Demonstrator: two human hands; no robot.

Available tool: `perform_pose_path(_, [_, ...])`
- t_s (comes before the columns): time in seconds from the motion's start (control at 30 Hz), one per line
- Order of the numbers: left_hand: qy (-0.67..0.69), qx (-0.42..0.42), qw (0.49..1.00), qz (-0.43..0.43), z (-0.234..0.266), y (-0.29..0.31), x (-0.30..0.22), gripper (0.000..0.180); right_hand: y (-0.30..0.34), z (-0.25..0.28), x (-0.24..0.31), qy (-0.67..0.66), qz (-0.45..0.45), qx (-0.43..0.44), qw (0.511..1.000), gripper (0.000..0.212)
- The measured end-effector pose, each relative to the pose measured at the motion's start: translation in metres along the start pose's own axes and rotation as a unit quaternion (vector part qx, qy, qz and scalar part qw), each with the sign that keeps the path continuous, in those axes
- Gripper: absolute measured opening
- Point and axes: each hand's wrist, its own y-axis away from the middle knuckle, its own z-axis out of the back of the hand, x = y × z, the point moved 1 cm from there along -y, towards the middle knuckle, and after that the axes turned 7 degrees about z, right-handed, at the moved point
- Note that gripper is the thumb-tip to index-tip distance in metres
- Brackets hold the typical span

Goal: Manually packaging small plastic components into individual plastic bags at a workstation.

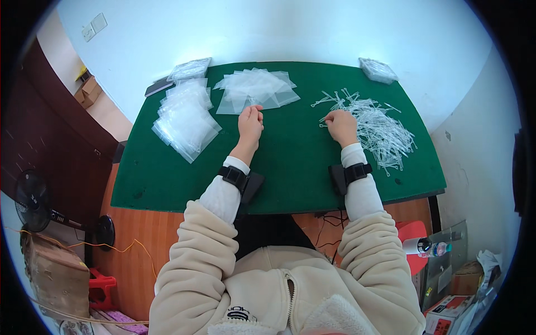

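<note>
- Pale, plain wall [290,33] fills the top of the frame, and below it is a table with a dark green cloth top [293,178].
- Near the upper middle, a loose fan of flat, see-through plastic bags [254,86] spreads out, maybe so single bags are easy to pick.
- The left hand [251,124] is at the front edge of that fan. Its fingers are curled in close, with something small and clear near the tips; I cannot tell if they grip it.
- Right of the middle lies a big, messy heap of thin, clear pieces with looped ends [385,134], probably there to be within easy reach.
- The right hand [341,125] is at the heap's left side. Its fingers bend down, close together, by a loose piece; I cannot tell if they hold it.
- Left of the fan, a long pile of clear, flat bags [187,125] overlaps, perhaps to leave the middle free.
</note>
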Motion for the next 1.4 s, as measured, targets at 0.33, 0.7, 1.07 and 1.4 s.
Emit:
perform_pose_path(0.33, [-0.001,0.077,0.997,0.027,-0.004,0.004,0.003,0.021,0.004,-0.005,0.0,0.14,0.024,0.045,0.989,0.006])
perform_pose_path(0.7, [-0.073,0.199,0.971,0.115,-0.02,0.02,0.006,0.024,0.005,-0.006,0.068,-0.614,0.008,0.078,0.785,0.01])
perform_pose_path(1.07, [-0.059,0.301,0.94,0.152,-0.03,0.032,0.007,0.025,0.005,-0.025,0.063,-0.553,0.026,-0.019,0.833,0.014])
perform_pose_path(1.4, [-0.061,0.311,0.939,0.131,-0.029,0.03,0.01,0.023,0.006,-0.028,0.059,-0.479,0.051,-0.054,0.875,0.014])
